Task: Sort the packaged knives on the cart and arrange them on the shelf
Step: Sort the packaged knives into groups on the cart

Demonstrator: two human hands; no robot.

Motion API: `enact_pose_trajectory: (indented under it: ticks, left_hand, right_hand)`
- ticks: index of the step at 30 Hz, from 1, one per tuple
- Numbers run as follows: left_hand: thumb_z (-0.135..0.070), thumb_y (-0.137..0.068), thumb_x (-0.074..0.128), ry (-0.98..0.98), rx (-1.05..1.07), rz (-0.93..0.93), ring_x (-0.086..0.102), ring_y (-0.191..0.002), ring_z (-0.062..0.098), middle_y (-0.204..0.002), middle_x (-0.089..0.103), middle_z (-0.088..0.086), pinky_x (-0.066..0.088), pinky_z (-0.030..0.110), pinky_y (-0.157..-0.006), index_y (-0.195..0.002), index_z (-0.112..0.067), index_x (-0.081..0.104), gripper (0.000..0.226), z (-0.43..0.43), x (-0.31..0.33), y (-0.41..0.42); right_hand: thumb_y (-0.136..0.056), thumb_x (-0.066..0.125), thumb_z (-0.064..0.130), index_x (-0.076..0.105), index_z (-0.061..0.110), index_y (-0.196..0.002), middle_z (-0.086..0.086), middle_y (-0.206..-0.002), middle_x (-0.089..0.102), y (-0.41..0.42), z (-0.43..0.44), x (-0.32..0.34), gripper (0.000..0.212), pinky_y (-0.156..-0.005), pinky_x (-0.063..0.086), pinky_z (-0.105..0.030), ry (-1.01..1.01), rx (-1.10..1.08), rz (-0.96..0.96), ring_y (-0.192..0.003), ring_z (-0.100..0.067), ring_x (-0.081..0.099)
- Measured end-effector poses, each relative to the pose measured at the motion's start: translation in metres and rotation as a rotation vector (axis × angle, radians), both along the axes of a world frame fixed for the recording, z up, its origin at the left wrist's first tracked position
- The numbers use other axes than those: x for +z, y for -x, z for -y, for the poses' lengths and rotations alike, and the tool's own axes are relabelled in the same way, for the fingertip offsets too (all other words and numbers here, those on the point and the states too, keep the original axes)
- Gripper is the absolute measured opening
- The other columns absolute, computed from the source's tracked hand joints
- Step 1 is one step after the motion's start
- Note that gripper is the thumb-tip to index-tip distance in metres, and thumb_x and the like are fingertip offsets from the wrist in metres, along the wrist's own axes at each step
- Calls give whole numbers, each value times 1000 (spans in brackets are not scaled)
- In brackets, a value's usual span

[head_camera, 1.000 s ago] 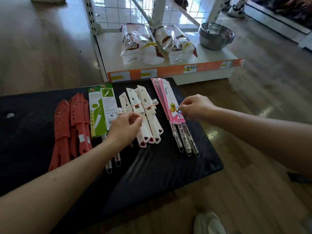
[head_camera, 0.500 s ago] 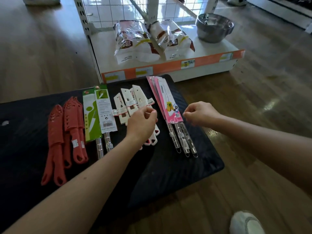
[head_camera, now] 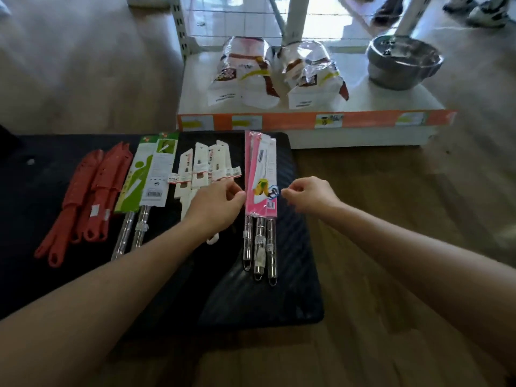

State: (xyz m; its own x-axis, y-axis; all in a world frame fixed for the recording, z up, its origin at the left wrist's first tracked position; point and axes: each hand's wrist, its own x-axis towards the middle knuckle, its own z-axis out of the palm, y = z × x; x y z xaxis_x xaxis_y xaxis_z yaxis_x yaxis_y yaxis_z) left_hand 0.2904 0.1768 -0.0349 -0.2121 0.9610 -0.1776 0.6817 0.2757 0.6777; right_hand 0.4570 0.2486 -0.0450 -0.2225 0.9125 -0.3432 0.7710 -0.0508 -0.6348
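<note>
Packaged knives [head_camera: 185, 174] lie in bunches on the black ribbed cart [head_camera: 265, 303], long axes running away from you, handles nearest, tips toward the shelf [head_camera: 363, 129]. Both forearms reach in low: your left hand [head_camera: 215, 205] is curled over the white plastic-sheathed ones [head_camera: 201, 160], fingertips at the pink-carded, steel-handled set [head_camera: 261, 174], and your right hand [head_camera: 310, 195] is curled just beside its other edge. Honestly can't tell if either's actually pinching it. Glossy bags [head_camera: 243, 76] and a metal bowl [head_camera: 402, 62] sit on the shelf.

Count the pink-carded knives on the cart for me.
3, going by handles. The pink-carded knives lie overlapped in one stack at the right end of the cart, steel handles side by side toward the camera. Another could hide beneath.
</note>
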Motion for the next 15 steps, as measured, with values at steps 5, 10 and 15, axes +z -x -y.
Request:
enact_pose_trajectory:
  ticks: [5,10,15]
  left_hand:
    - [-45,-91,47,81,13,-160,61,-81,19,-95,64,3,47,30,-71,-100,-15,59,34,-2,20,-15]
    - [-62,-82,48,186,-71,-357,58,-89,18,-94,61,1,51,35,-76,-99,-15,59,51,11,6,-22]
    - [-63,-80,49,201,-151,-416,60,-77,20,-81,60,3,49,33,-65,-83,-16,54,48,12,-5,-25]
  right_hand:
    - [-92,54,34,64,12,-86,0,-74,63,2,-7,-2,25,-55,49,-22,65,79,-40,-59,-9,57]
    - [-91,55,36,64,12,-85,-1,-74,63,-1,4,-9,26,-55,49,-21,107,124,-30,-58,-9,56]
    - [-89,55,40,63,12,-87,-3,-79,65,-4,19,-12,29,-55,49,-22,152,169,57,-64,-12,60]
